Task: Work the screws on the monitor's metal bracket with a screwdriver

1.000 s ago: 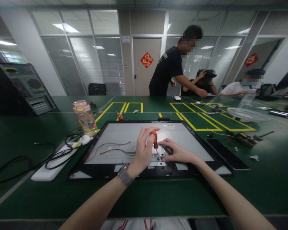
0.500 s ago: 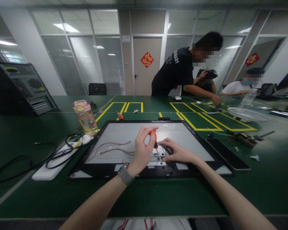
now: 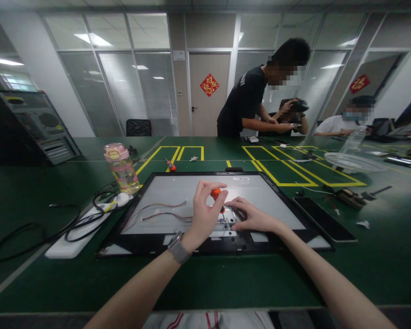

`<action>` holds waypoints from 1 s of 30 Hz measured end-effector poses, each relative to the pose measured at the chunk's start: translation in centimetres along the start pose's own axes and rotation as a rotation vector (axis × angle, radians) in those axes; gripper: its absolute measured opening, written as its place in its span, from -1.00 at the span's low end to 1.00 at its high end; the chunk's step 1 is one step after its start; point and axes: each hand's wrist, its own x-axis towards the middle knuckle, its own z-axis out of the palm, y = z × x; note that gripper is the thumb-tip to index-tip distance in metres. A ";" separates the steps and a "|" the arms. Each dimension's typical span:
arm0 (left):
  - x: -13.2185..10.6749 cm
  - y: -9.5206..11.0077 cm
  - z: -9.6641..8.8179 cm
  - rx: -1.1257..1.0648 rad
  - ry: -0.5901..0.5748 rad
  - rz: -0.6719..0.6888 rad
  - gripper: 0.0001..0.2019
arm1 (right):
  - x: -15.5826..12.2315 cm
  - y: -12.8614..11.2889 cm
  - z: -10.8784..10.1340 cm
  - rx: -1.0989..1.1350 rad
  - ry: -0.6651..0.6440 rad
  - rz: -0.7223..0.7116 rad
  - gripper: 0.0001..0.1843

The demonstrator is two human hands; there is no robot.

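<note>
An orange and black screwdriver (image 3: 217, 193) stands nearly upright, tip down, over a small metal bracket (image 3: 229, 214) near the front edge of a flat screen panel (image 3: 171, 192). Around its handle curl the fingers and thumb of my left hand (image 3: 205, 210), a watch on that wrist. My right hand (image 3: 251, 217) rests on the bracket's right side, fingers bent and pressing near the screwdriver's tip. What those fingertips pinch, if anything, is too small to make out. Thin cables (image 3: 164, 214) lie across the panel's left half.
Left of the panel are a white power strip (image 3: 71, 233), black cords and a pink bottle (image 3: 121, 169). A phone (image 3: 324, 219) lies at the right, near a dark tool (image 3: 349, 196). A red-handled screwdriver (image 3: 171, 166) lies behind. A person in black (image 3: 246, 100) stands across the table.
My left fingers and thumb have shifted on the screwdriver handle, which stays over the bracket. My right hand keeps its place. The person across has drawn an arm back from the table.
</note>
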 end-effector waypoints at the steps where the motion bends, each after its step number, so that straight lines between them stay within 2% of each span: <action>1: 0.0 0.0 0.0 -0.001 -0.002 -0.002 -0.91 | 0.0 0.0 0.0 -0.001 0.001 -0.003 -0.25; 9: 0.0 0.0 0.1 -0.053 -0.014 -0.056 -0.82 | 0.1 -0.2 0.1 0.005 0.013 -0.011 -0.26; 13: -0.1 -0.1 0.2 -0.181 -0.076 -0.126 -0.75 | 0.0 -0.1 0.1 0.003 0.011 0.001 -0.25; 15: -0.1 -0.3 0.3 -0.175 -0.086 -0.106 -0.78 | 0.0 0.0 0.1 0.004 0.011 0.003 -0.25; 19: 0.0 -0.3 0.2 -0.062 -0.028 -0.018 -0.91 | 0.1 0.0 0.0 0.004 0.007 -0.010 -0.24; 21: 0.1 -0.2 0.2 -0.064 -0.042 -0.033 -0.90 | 0.1 -0.1 0.0 0.010 0.005 -0.008 -0.24; 25: 0.0 0.0 0.2 -0.168 -0.093 -0.109 -0.77 | 0.0 -0.5 -0.1 0.015 0.001 0.000 -0.27; 30: 0.1 -0.1 0.2 -0.081 -0.057 -0.049 -0.88 | 0.0 -0.4 0.0 0.002 -0.003 -0.004 -0.26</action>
